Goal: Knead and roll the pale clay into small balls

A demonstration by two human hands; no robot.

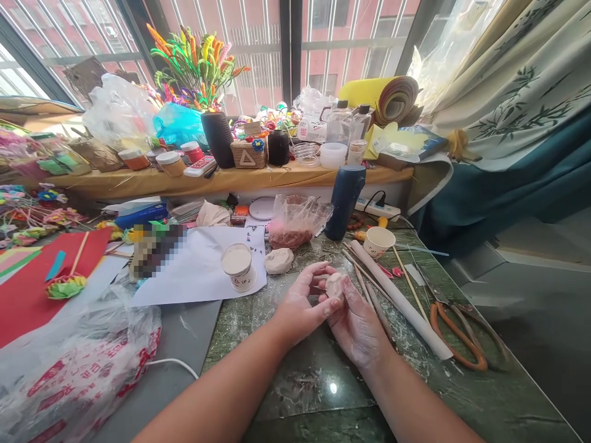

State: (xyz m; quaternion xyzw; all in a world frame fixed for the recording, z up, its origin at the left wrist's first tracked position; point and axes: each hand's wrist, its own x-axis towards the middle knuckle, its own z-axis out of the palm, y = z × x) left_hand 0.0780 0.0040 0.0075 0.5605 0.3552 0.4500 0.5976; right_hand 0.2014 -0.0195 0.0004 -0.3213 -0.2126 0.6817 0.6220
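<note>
A small pale lump of clay [334, 286] is held between my two hands, above the dusty green tabletop [295, 384]. My left hand [307, 298] curls around its left side, fingers behind and thumb in front. From the right, my right hand [357, 326] grips the same lump, with powder whitening its skin. A larger flattened piece of clay [279, 261] lies just beyond my left hand. Left of that stands a paper cup [241, 278] filled with pale powder, on a white sheet [184, 271].
To the right lie a long pale roller [401, 299], thin sticks and scissors with orange handles [459, 344]. A second paper cup [379, 243] and a dark blue flask [344, 203] stand farther back. A bag of reddish-brown material [293, 231] sits beside the flask. A crumpled plastic bag [78, 369] fills the left front.
</note>
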